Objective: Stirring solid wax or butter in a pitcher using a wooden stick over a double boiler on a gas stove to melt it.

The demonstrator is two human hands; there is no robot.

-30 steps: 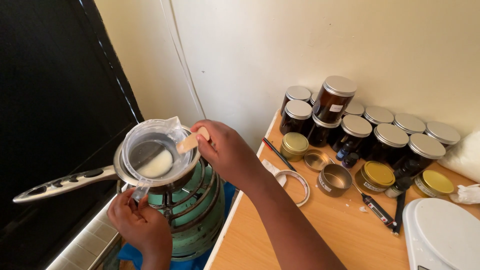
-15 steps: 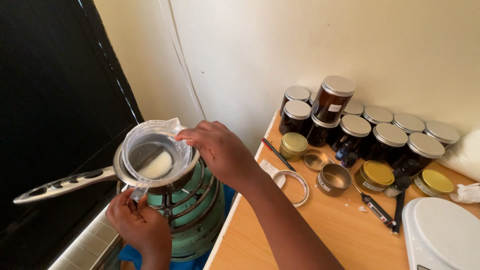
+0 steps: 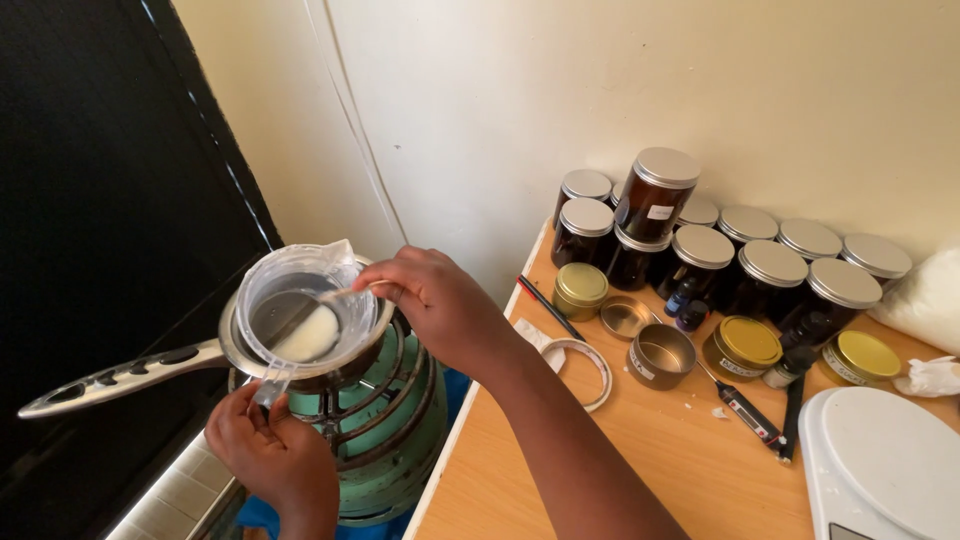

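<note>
Clear plastic forms the measuring jug (image 3: 300,300) that sits inside a steel saucepan (image 3: 240,355) on top of a green gas burner (image 3: 395,420). A pool of pale, milky liquid (image 3: 305,335) lies at the bottom of the jug. The right hand (image 3: 440,305) reaches in from the right with the forearm stretched across the corner of the wooden counter (image 3: 650,450), wrist slightly bent and knuckles up. Its thumb and fingertips are pinched together on a thin wooden stick (image 3: 345,293), whose far end dips into the jug. The left hand (image 3: 270,455) comes up from below, palm turned inward, with its fingers closed on the jug's handle (image 3: 270,385) just beneath the rim of the saucepan. The two hands are apart, one on each side of the jug. The saucepan's long metal handle (image 3: 110,378) sticks out to the left. On the counter to the right stand dark amber jars (image 3: 655,195) with silver lids, small gold tins (image 3: 745,345), an open tin (image 3: 660,355), a probe thermometer (image 3: 745,410) and a white kitchen scale (image 3: 885,460).
</note>
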